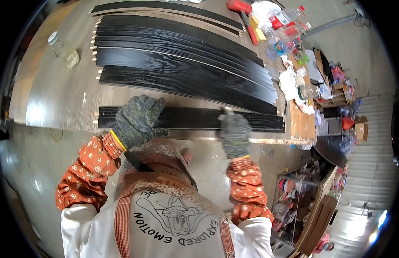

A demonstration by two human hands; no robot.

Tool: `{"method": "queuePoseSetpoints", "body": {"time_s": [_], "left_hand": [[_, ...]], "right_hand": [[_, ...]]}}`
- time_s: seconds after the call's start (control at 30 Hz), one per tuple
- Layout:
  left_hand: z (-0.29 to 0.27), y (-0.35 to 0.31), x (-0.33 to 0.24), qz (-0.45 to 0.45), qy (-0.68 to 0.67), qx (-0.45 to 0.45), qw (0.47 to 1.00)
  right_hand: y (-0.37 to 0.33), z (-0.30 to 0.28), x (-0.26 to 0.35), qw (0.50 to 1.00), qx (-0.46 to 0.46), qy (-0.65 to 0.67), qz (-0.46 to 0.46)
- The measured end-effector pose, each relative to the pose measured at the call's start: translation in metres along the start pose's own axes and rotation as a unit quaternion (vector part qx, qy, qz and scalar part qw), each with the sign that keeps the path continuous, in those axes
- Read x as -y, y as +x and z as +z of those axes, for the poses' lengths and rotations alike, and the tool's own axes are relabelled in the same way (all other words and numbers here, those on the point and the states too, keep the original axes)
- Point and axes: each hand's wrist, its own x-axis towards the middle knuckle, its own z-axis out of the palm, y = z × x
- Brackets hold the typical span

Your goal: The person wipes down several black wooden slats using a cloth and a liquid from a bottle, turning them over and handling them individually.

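Note:
A narrow black wooden slat (186,118) with pale dowels (95,114) at its left end lies along the near edge of the table. My left hand (141,118), in a grey knitted glove with a yellow cuff edge, rests on its left part, fingers stretched out and thumb apart. Toward the slat's right part, my right hand (236,133), in a similar glove, is closed and a little blurred. Something small and pale shows at its fingertips, too unclear to name. Beyond the hands lie several more black slats (173,64) side by side, dowels at their left ends.
A glass jar (65,51) lies at the table's left. Far right are a red-handled tool (247,21), a yellow block (257,32), plastic bottles (290,32) and crumpled white paper (289,84). A cluttered shelf (303,198) stands on the right, off the table.

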Motion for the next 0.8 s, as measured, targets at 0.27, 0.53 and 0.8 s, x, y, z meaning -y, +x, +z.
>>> {"method": "queuePoseSetpoints", "body": {"time_s": [0.27,0.53,0.8], "left_hand": [[-0.004,-0.004,-0.003,0.0,-0.027,-0.036,0.999],[0.007,-0.007,0.001,-0.011,-0.037,-0.049,0.998],[-0.005,-0.002,-0.002,-0.01,-0.034,0.015,0.999]], "right_hand": [[-0.018,-0.017,-0.049,0.979,0.066,-0.138,0.138],[0.016,-0.018,0.104,0.984,0.177,-0.024,-0.02],[-0.013,-0.001,-0.059,0.976,0.079,-0.143,0.143]]}}
